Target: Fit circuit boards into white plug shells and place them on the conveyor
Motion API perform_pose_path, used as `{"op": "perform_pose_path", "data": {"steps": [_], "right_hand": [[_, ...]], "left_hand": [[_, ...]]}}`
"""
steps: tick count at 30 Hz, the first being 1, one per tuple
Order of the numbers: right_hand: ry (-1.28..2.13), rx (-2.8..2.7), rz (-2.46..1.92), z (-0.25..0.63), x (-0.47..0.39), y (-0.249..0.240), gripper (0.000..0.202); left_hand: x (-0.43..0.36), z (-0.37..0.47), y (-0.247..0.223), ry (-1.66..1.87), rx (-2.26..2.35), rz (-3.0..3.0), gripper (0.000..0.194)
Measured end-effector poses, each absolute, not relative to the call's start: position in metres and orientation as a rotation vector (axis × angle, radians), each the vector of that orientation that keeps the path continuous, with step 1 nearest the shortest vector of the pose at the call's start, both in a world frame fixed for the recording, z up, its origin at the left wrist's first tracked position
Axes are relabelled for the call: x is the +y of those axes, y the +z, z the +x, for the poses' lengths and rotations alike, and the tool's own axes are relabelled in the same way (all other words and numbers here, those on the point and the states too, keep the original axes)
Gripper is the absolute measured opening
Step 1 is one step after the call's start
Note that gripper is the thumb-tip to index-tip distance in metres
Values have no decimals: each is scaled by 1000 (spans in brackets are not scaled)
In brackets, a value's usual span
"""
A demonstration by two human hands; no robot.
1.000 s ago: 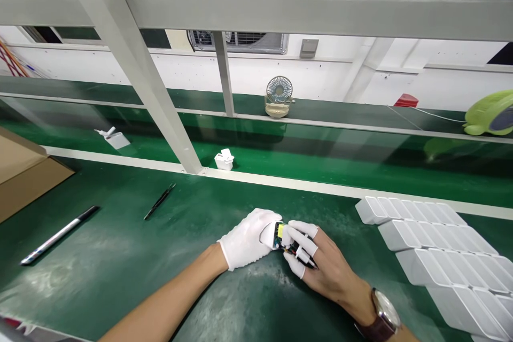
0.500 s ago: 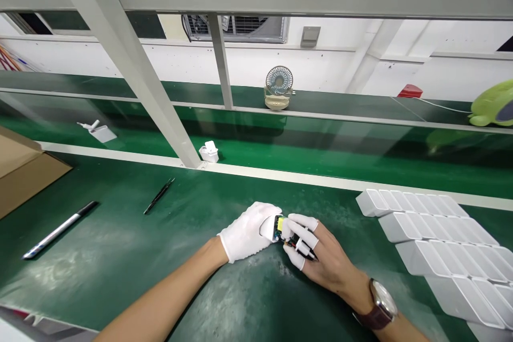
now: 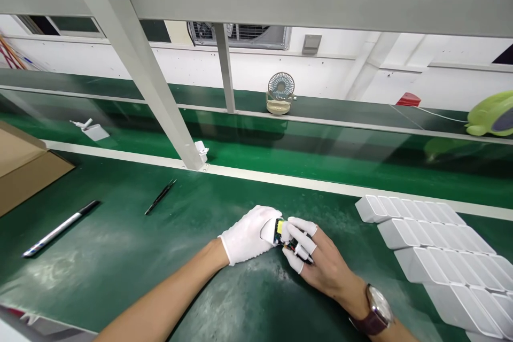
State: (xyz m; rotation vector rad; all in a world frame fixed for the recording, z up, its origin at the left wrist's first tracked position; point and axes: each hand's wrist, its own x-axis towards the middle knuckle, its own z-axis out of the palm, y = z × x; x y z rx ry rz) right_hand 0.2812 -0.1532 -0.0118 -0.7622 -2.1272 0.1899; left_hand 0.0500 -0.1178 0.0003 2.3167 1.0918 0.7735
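My left hand (image 3: 250,235), in a white glove, is closed around a small white plastic housing (image 3: 268,231) with its open end turned to the right. At that opening sits a small circuit board (image 3: 278,230) with a yellow-topped component; how deep it goes in cannot be made out. My right hand (image 3: 316,251), wearing white finger cots on several fingers, pinches the board from the right. Thin wires and a dark piece with a white part (image 3: 302,254) show between its fingers, partly covered by them. Both hands are just above the green worktop (image 3: 224,299).
White trays (image 3: 425,232) stand in rows at right. Tweezers (image 3: 160,196), a silver-and-black pen-like stick (image 3: 60,230) and a cardboard box (image 3: 32,176) lie at left. Beyond the pale rail, a green belt (image 3: 320,157) carries white parts (image 3: 96,131). A slanted post (image 3: 148,75) rises behind; a fan (image 3: 280,93) stands farther back.
The white parts on the belt have shifted left, one now partly behind the post. My hands keep nearly the same hold on housing and board. The view has tilted slightly.
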Motion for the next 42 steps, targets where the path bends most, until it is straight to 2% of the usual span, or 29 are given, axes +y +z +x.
{"op": "perform_pose_path", "data": {"steps": [5,16,22,28,37,42], "right_hand": [[244,-2073,-762,281,-151,-16,63],[144,-2148,-715,282,-150,-13,74],[200,-2145,-742,284,-149,-15,74],[206,-2118,-735,283,-148,-15,72],[271,-2127,-737,289,-147,-9,72],[229,-2147,-705,288,-147,-3,74]], "left_hand": [[-119,53,2,705,1164,2272,42],[-118,52,5,745,1129,2242,40],[-118,56,13,710,1150,2234,23],[-118,58,17,682,1179,2201,20],[-115,51,4,699,1085,2222,42],[-115,50,-3,719,1075,2229,47]]}}
